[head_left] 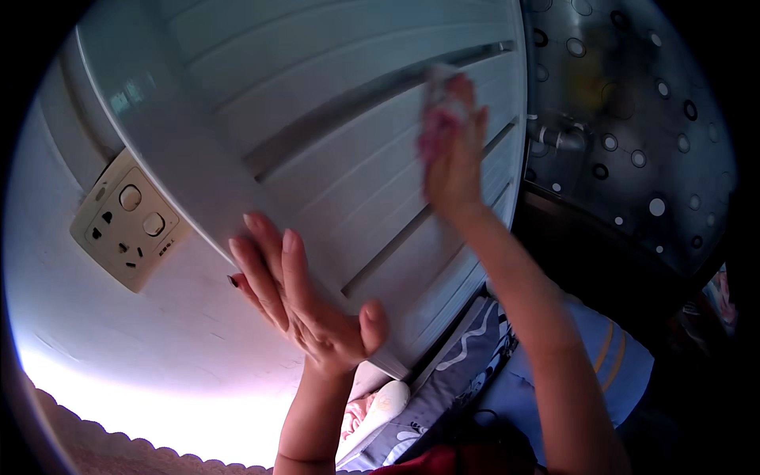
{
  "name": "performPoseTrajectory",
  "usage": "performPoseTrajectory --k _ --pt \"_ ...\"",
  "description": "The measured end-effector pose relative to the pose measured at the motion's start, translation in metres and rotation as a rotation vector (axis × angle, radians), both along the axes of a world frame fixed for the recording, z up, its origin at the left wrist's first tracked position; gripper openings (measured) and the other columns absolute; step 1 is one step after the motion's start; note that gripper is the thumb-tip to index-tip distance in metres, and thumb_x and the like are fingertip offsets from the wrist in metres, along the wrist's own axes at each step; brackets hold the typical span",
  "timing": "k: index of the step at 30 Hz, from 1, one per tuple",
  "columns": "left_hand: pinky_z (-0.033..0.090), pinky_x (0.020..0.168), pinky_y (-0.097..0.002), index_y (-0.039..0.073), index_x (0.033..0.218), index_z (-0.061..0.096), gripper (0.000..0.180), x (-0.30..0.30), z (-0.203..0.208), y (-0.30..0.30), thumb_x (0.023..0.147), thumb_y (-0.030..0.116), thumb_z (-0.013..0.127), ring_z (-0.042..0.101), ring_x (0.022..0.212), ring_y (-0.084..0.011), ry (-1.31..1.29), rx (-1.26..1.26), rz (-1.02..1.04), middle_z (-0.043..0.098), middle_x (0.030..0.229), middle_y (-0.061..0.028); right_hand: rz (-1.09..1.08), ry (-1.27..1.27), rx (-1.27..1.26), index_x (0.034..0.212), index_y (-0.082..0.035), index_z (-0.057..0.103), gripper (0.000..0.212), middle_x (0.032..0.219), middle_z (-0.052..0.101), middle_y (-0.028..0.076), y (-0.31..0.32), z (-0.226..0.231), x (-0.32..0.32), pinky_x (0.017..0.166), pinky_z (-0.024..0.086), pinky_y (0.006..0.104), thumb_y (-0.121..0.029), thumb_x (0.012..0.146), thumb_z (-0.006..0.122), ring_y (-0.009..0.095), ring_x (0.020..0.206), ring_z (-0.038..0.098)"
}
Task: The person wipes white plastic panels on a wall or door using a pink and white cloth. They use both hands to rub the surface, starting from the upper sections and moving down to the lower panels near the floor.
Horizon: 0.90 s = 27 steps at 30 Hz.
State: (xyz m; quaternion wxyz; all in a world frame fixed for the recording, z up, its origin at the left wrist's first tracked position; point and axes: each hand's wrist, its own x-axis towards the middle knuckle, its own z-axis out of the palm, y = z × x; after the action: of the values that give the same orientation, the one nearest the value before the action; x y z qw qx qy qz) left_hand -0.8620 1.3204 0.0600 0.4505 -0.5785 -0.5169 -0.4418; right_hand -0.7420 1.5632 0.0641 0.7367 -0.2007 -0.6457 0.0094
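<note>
A large glossy white panel with long grey grooves rises in front of me. My right hand is at its far right part, closed on a pink-and-white cloth that lies against the panel surface. Hand and cloth are smeared by motion. At the panel's lower left edge is my left hand, holding nothing, its fingers stretched out and the thumb apart. Whether its fingertips press on the panel or only hover over it, I cannot tell.
A cream wall socket with switches sits on the white wall left of the panel. To the right are a dark surface with circle patterns and a grey pipe fitting. Below lie grey patterned fabric, blue fabric and a white rounded object.
</note>
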Motion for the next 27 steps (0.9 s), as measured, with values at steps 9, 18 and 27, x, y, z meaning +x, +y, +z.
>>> performPoseTrajectory --k 9,18,27 --pt "0.003 0.117 -0.0489 -0.007 0.143 0.029 0.081 -0.018 0.003 -0.003 0.091 0.054 0.04 0.017 0.144 -0.0447 0.038 0.035 -0.076 0.033 0.145 -0.0352 0.119 -0.285 0.212 0.117 0.005 0.054 0.04 0.13 0.05 0.022 -0.139 0.008 -0.057 0.102 0.039 0.0428 -0.013 0.081 0.055 0.035 0.123 0.047" --pt "0.006 0.117 -0.0459 -0.01 0.143 0.029 0.072 -0.011 -0.001 0.004 0.093 0.041 0.04 0.022 0.143 -0.0423 0.052 0.074 -0.108 0.037 0.144 -0.0332 -0.089 -0.217 0.207 0.131 0.005 0.05 0.055 0.144 0.04 0.024 -0.056 -0.004 -0.001 0.11 0.033 0.0463 0.002 0.078 0.059 0.037 0.137 0.036" --pt "0.008 0.117 -0.0473 -0.011 0.142 0.029 0.071 -0.015 0.001 0.004 0.095 0.041 0.037 0.025 0.141 -0.0456 0.086 0.106 0.026 0.037 0.143 -0.0349 0.189 -0.037 0.386 0.131 0.0 0.05 0.05 0.139 0.047 0.019 -0.109 0.021 -0.059 0.104 0.043 0.0466 -0.011 0.082 0.061 0.041 0.132 0.042"
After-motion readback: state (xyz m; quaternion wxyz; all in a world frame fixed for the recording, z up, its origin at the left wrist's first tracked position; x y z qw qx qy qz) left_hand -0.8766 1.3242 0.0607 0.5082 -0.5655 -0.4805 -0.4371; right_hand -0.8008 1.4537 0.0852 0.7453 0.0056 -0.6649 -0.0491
